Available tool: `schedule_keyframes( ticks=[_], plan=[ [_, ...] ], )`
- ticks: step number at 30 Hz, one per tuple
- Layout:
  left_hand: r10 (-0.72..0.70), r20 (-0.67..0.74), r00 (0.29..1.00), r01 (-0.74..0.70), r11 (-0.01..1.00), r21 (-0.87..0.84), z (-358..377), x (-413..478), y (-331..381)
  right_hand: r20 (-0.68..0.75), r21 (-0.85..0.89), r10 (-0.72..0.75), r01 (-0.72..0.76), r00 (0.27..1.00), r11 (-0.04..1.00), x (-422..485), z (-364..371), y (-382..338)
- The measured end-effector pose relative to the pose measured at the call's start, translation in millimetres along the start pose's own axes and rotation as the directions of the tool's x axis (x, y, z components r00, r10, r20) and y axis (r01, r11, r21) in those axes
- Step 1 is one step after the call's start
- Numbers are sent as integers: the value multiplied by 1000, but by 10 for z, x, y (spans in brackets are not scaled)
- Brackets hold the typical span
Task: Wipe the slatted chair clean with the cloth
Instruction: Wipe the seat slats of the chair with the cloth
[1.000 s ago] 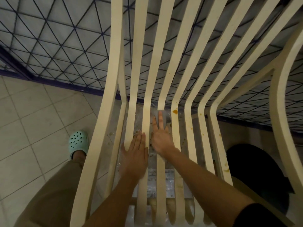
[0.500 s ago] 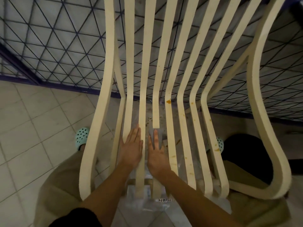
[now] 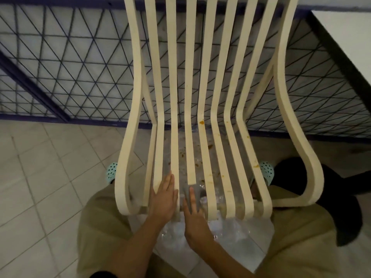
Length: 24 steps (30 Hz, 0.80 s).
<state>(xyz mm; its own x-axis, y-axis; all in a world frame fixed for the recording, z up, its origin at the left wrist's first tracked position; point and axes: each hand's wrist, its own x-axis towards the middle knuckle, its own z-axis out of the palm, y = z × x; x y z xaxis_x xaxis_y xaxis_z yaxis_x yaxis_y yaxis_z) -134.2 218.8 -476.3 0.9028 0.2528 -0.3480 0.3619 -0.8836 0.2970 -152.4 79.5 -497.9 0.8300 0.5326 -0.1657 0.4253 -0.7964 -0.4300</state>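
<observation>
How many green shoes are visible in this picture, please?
2. The left green shoe peeks out beside the left arm of the chair; the right green shoe shows between the seat slats and the right arm. Both are partly hidden.

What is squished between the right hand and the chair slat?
A grey cloth lies under the right hand, whose fingers press it onto the chair slat. The head view shows it.
</observation>
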Motion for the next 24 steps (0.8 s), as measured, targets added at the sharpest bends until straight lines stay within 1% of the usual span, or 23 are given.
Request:
schedule_keyframes(
  ticks=[1,3,4,6,8,10,12,15,17,18,19,21,22,23,24],
  plan=[
    [-3,5,1000,3,1000,-20,-13,-66,23,-1,64,-13,13,1000,998,-94,60,45],
    [-24,16,1000,25,998,-54,-36,-129,43,84,213,-33,15,996,977,-195,65,77],
    [-36,17,999,37,997,-62,-56,-143,53,102,260,-44,16,994,966,-213,34,82],
    [-49,19,999,50,994,-92,-73,-172,91,113,338,-27,-13,993,941,-248,-104,104],
    [-59,23,998,61,988,-140,-81,-166,93,134,374,-1,-50,991,926,-260,-318,79],
    [-63,27,998,66,983,-173,-76,-161,91,112,441,11,-60,994,895,-314,-587,84],
    [-62,20,998,65,978,-197,-75,-143,70,41,461,-9,-10,999,888,-325,-840,120],
    [-65,10,998,66,976,-210,-77,-122,47,-67,443,-69,91,995,892,-274,-1165,172],
    [-76,17,997,77,977,-197,-73,-118,54,-109,338,-102,133,989,932,-206,-1261,215],
    [-81,26,996,85,979,-183,-71,-120,66,-79,271,-111,129,991,954,-172,-1259,236],
    [-88,33,996,92,981,-171,-68,-125,80,-16,200,-108,109,994,974,-133,-1211,267],
    [-101,36,994,105,980,-169,-58,-119,95,158,95,-50,35,986,995,-77,-1070,348],
    [-102,36,994,107,979,-172,-55,-109,96,208,72,-22,8,978,997,-52,-990,393],
    [-101,37,994,106,978,-178,-55,-102,95,211,68,-8,-7,977,998,-40,-936,424],
    [-100,39,994,105,977,-185,-60,-96,88,174,74,5,-19,985,997,-31,-913,437]
  ],
)
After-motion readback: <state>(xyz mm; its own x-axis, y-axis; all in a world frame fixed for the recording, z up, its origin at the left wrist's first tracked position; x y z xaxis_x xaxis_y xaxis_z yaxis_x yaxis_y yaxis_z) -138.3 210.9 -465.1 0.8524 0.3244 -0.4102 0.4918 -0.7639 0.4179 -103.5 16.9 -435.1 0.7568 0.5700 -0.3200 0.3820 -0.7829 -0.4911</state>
